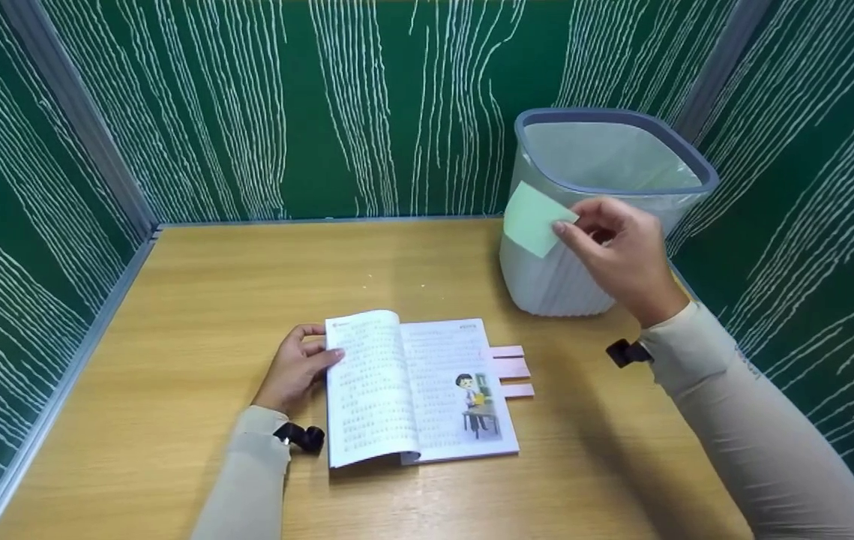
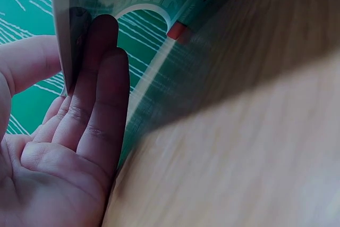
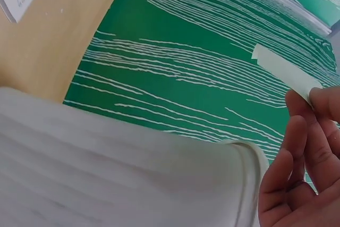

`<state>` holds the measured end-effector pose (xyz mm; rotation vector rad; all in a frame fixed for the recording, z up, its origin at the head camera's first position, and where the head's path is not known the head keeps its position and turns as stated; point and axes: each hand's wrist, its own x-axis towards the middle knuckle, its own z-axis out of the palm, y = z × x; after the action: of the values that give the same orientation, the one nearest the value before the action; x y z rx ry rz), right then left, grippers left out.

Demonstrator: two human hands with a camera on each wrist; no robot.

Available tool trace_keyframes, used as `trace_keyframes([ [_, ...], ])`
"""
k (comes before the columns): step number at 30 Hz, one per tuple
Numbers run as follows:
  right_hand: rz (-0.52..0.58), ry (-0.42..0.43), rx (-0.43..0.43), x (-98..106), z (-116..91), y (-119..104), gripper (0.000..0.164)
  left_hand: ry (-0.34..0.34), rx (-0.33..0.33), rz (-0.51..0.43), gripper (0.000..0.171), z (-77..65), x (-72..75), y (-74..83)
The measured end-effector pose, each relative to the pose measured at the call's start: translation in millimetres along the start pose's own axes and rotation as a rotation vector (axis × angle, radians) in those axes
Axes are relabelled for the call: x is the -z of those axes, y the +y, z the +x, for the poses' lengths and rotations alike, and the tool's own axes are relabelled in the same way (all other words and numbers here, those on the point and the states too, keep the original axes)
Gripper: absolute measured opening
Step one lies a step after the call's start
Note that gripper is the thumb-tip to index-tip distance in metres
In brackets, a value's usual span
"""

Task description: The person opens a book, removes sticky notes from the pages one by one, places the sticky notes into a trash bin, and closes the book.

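An open book point(image 1: 445, 405) lies on the wooden table, with printed text and a cartoon of a child at a desk on its right page. My left hand point(image 1: 298, 367) holds the book's left edge, thumb on the page and fingers behind the cover, as the left wrist view shows. Between thumb and fingertips my right hand point(image 1: 621, 251) pinches a light green sticky note point(image 1: 535, 219) by one corner. It hovers in front of a white trash bin point(image 1: 561, 277) with a grey rim. Pink sticky tabs point(image 1: 513, 367) stick out from the book's right edge.
The bin stands at the table's back right, lined with a clear bag. Green panels point(image 1: 247, 97) with white wavy lines enclose the wooden table point(image 1: 194, 300) at the back and sides. Tiny white specks lie behind the book.
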<state>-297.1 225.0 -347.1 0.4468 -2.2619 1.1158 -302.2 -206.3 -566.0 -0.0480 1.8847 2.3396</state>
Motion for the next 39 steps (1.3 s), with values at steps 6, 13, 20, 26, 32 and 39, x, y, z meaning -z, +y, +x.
trace_keyframes([
  [6, -0.032, 0.035, -0.006, 10, 12, -4, 0.024, -0.002, 0.007, -0.008, 0.051, 0.1, 0.5, 0.2],
  [13, -0.071, 0.085, 0.026, 22, 25, -2, 0.027, 0.003, 0.011, -0.014, 0.054, 0.1, -0.6, -0.2],
  [20, -0.103, 0.112, -0.023, 34, 36, -5, 0.032, 0.009, 0.004, -0.027, 0.056, 0.1, -0.5, -1.1],
  [26, -0.122, 0.118, -0.080, 41, 48, -7, 0.033, 0.008, 0.005, -0.018, 0.058, -0.1, 0.0, -1.0],
  [32, -0.170, 0.123, -0.087, 46, 62, -8, 0.036, 0.011, 0.016, 0.001, 0.058, -0.4, 1.5, 0.0],
  [39, -0.237, 0.126, -0.086, 54, 75, -7, 0.038, 0.011, 0.018, 0.019, 0.057, -1.9, 0.9, 2.1],
])
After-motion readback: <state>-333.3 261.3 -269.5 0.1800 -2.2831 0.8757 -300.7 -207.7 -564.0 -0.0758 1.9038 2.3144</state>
